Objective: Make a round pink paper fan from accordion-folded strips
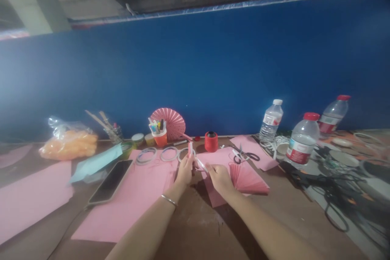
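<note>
My left hand (184, 170), with a bangle at the wrist, is closed around a narrow pink folded paper strip (190, 148) that stands up from the fingers. In my right hand (220, 177) is pinched a slim whitish strip (202, 165), slanting towards the left hand; its exact kind is too blurred to tell. Beside the right wrist lies a pleated pink paper fan (250, 179), partly spread. Pink paper sheets (213, 195) lie under and around the right hand. Just beyond the hands are a roll of tape (183, 155) and a red thread spool (211, 142).
Black-handled scissors (248, 156) lie right of the spool. A round pink fan (170, 121) stands behind a pen cup (160, 138). Left are a phone (112, 182), pink sheets (128, 203) and a plastic bag (68, 142). Bottles (302, 142) and cables (332, 195) crowd the right.
</note>
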The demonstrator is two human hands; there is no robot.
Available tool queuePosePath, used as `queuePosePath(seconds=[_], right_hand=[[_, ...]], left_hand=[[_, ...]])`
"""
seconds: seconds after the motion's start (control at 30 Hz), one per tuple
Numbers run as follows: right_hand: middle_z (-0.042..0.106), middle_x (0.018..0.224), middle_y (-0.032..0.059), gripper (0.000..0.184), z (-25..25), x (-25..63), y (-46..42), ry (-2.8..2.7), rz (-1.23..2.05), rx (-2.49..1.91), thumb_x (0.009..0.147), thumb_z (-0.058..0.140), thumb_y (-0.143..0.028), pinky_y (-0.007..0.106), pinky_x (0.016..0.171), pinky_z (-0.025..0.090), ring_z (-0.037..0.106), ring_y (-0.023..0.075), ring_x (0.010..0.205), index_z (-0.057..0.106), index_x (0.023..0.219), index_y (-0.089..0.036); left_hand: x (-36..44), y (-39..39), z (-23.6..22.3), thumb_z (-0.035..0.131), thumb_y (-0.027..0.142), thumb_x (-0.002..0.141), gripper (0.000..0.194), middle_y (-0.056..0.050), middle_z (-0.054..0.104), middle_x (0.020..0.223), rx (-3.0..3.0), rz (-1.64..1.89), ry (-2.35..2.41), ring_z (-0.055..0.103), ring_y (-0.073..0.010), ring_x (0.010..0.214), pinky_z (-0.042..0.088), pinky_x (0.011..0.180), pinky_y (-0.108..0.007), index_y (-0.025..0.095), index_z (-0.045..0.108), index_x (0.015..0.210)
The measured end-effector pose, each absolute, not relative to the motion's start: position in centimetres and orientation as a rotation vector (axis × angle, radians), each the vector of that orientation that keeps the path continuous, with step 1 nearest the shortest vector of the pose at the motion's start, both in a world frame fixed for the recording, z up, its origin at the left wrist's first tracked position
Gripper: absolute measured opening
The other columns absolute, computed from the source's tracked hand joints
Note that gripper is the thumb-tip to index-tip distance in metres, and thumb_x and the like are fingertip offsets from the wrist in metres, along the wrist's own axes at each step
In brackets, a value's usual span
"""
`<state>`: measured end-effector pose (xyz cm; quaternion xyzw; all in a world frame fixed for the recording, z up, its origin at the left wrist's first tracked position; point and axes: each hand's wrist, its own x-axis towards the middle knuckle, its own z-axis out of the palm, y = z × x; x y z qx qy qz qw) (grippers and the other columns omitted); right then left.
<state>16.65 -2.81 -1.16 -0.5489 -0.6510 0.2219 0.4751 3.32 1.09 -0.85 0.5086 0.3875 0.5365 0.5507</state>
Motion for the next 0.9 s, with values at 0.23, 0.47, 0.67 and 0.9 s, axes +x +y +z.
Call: queuePosePath(seconds=[0.23, 0.47, 0.67, 0.9], right_hand=[[0.041, 0.049, -0.0032, 0.037, 0.6, 18.1, -2.7, -1.528, 0.421, -1.304, 0.086, 0.031, -0.038, 0.023, 0.048, 0.028, 0.042, 0.0129, 0.049, 0.040, 0.055, -0.020], [0.056, 0.058, -0.0013, 0.021, 4.0, 23.1, 0.2, -1.489, 0.338, -1.395, 0.075, 0.050, -0.038, 0.024, 0.051, 0.035, 0.050, 0.0142, 0.053, 0.053, 0.065, -0.019], [0.062, 0.058, 0.0015, 0.021, 4.3, 25.5, 3.2, -1.530, 0.331, -1.477, 0.073, 0.050, -0.035, 0.025, 0.052, 0.038, 0.054, 0.0151, 0.052, 0.061, 0.066, -0.019], [0.066, 0.068, 0.0048, 0.025, 0.6, 25.6, 4.9, -1.540, 0.471, -1.422, 0.076, 0.043, -0.032, 0.026, 0.058, 0.043, 0.058, 0.0160, 0.058, 0.063, 0.076, -0.017]], left_hand=[[3.4, 0.3, 0.0, 0.039, 0.054, 0.079, 0.039, 0.007, 0.029, 0.049, 0.952, 1.094, 0.665, 0.035, -0.0072, 0.043, 0.032, 0.046, -0.020, 0.016, 0.044, 0.071], [3.1, 0.8, 0.2, 0.044, 0.044, 0.082, 0.026, 0.006, 0.032, 0.052, 0.638, 1.024, 0.404, 0.038, -0.0077, 0.048, 0.033, 0.050, -0.020, 0.018, 0.048, 0.083], [4.0, 0.5, 0.3, 0.045, 0.044, 0.081, 0.027, 0.005, 0.035, 0.050, 0.635, 0.959, 0.477, 0.042, -0.0098, 0.049, 0.034, 0.050, -0.021, 0.017, 0.047, 0.083], [4.3, 0.2, 0.7, 0.045, 0.042, 0.082, 0.026, 0.001, 0.049, 0.057, 0.678, 0.946, 0.547, 0.049, -0.0114, 0.052, 0.039, 0.054, -0.024, 0.016, 0.047, 0.079]])
